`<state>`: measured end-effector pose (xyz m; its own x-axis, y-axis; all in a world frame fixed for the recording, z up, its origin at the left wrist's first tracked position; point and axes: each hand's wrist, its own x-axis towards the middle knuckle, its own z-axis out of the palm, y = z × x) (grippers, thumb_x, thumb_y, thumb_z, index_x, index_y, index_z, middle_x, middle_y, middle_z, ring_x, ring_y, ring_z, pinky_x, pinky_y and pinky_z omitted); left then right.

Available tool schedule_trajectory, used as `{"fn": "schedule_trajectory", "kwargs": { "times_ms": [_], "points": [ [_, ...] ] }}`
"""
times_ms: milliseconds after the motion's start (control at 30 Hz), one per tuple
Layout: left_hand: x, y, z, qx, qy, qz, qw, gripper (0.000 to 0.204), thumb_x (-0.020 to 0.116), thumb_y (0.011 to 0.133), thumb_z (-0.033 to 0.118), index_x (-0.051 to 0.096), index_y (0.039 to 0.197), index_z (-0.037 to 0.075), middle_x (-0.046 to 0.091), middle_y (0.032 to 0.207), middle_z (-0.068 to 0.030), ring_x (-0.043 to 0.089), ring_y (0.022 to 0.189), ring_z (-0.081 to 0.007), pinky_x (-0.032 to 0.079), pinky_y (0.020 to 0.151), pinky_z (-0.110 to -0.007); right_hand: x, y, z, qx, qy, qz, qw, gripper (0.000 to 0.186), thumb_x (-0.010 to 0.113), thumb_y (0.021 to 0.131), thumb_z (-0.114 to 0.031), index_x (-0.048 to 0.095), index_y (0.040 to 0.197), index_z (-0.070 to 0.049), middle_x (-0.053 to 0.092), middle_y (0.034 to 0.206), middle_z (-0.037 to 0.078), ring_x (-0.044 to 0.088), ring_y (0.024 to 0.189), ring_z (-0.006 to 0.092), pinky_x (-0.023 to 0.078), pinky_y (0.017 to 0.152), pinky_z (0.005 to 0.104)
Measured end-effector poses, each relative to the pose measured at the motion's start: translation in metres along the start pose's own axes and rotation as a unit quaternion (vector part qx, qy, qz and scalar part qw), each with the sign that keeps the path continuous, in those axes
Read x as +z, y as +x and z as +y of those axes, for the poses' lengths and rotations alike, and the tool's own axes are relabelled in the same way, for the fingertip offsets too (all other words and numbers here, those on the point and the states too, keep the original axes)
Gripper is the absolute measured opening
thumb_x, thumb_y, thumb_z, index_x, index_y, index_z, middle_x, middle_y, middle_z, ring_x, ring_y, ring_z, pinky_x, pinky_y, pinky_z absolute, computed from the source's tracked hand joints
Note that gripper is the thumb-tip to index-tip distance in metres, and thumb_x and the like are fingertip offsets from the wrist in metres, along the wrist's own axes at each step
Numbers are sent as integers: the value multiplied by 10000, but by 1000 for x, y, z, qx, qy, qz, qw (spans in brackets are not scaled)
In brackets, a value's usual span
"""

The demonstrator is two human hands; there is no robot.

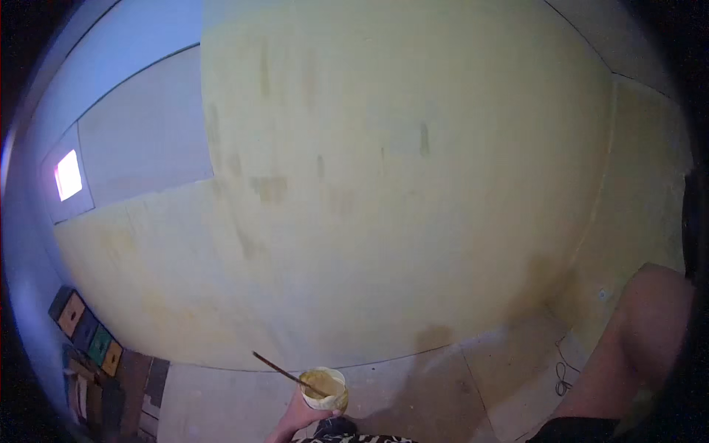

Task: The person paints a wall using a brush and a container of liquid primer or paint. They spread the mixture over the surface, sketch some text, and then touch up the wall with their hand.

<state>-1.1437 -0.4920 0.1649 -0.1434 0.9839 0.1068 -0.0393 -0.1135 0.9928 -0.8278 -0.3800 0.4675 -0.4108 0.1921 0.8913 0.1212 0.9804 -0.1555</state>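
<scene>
My left hand (297, 415) is closed around a small pale tub (334, 400) low in the middle of the view. Yellowish paint or paste coats the tub's inside and has run over its rim. A thin brown stick or brush handle (277, 366) leans out of the tub to the left; its lower end is down inside. At the right edge a bare bent limb (639, 332), apparently my right arm, rises from a dark sleeve. My right hand is not in view. Ahead stands a wide wall (406, 244) in patchy pale yellow, with darker streaks and smears.
On the upper left, a grey-blue panel (144, 133) adjoins the yellow area, beside a small bright window or light (69, 176). Coloured drawers or boxes (98, 343) stand at lower left. A thin dark cord (563, 380) lies coiled on the floor (421, 391) near the right corner.
</scene>
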Motion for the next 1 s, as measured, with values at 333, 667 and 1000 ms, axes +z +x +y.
{"fn": "schedule_trajectory", "kwargs": {
  "times_ms": [333, 667, 1000],
  "points": [
    [-3, -18, 1, -35, -46, -19, 998, 893, 924, 593, 182, 430, 1320, 25, 581, 1235, -90, 560, 1173, -199, 445, 1023, -389, -6, 13, -23, -42, -16, 46, 998, 403, 534, 883, -277, 625, 1057, 75, 638, 1011, 178, 607, 882, 267, 473, 840, 400],
    [-17, -14, 25, 59, -8, 24, 998, 1013, 910, 603, 198, 326, 1408, 11, 514, 1326, -108, 492, 1254, -224, 399, 1061, -388, 43, 3, -17, 25, 94, 80, 992, 374, 590, 846, -266, 652, 1012, 63, 656, 938, 163, 620, 810, 253, 496, 787, 386],
    [-16, -1, 0, 9, 45, 34, 998, 1126, 917, 612, 224, 228, 1476, 14, 470, 1364, -159, 456, 1294, -265, 353, 1098, -393, 225, -96, 18, 257, 296, -99, 914, 351, 679, 818, -177, 653, 1105, 22, 517, 791, 37, 481, 740, 146, 407, 706, 268]
  ]
}}
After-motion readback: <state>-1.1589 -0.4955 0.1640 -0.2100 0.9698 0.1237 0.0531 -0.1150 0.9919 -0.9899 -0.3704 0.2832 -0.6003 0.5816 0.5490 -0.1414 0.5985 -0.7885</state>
